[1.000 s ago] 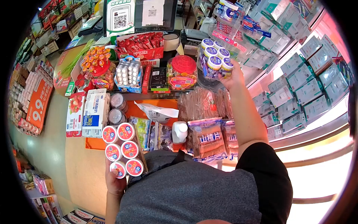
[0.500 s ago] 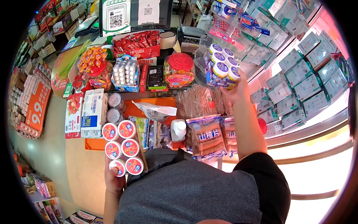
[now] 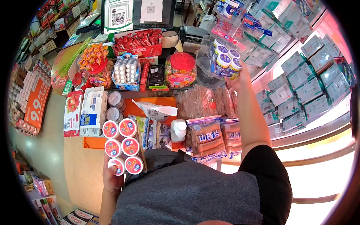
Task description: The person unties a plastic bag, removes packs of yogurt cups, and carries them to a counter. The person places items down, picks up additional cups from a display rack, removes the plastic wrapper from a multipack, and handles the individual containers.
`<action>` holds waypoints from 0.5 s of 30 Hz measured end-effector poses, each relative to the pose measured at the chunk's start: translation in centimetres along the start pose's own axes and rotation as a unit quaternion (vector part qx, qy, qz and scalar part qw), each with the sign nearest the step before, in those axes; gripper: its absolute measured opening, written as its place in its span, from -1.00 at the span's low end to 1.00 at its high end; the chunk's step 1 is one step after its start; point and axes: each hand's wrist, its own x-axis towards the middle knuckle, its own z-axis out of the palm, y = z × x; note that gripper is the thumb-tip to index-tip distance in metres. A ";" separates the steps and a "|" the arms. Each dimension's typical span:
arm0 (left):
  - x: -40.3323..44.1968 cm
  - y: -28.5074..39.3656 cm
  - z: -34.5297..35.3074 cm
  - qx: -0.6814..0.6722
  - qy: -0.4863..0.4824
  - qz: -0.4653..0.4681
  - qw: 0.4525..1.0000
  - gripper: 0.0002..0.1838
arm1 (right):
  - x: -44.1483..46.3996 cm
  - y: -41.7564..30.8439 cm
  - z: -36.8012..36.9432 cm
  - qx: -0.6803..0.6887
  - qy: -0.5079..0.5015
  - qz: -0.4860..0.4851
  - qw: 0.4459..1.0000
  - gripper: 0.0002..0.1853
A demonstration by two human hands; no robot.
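Slightly farther toward the clear tiered stand than half a second ago, the blue-labelled pack of tubs has shifted with the right hand, while the left hand has barely moved. That right hand grips the pack's near right corner, on the far right side of the counter; whether the stand bears any weight cannot be told. Near left, the left hand holds a six-tub pack with red-labelled lids, its thumb over the nearest left lid. Held at one corner on an outstretched arm, the blue-labelled pack could sag and knock the stand, or slip onto the brown bagged snacks below the forearm. The left pack, also held at a corner, might swing into the lidded clear tubs just beyond it. Farther out, a red-lidded jar is full of colourful wrapped sweets; left of it, a blue display box carries white-topped packs, another jar has orange-wrapped lollipops standing over its lid, and behind them a red carton brims with red sachets.
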 end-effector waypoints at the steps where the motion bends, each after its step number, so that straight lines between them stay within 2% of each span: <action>1: 0.0 0.1 0.0 0.002 0.000 -0.001 1.000 0.08 | 0.4 -0.3 -0.3 -0.010 -0.006 -0.002 1.000 -0.50; 10: 0.2 0.2 -0.3 0.016 0.008 -0.017 1.000 0.09 | 3.0 -2.5 -2.8 -0.028 -0.046 0.038 0.998 -0.57; 15: 0.6 0.4 0.0 0.018 -0.004 -0.014 1.000 0.07 | 5.5 -2.5 -3.3 0.033 0.020 -0.022 0.999 -0.56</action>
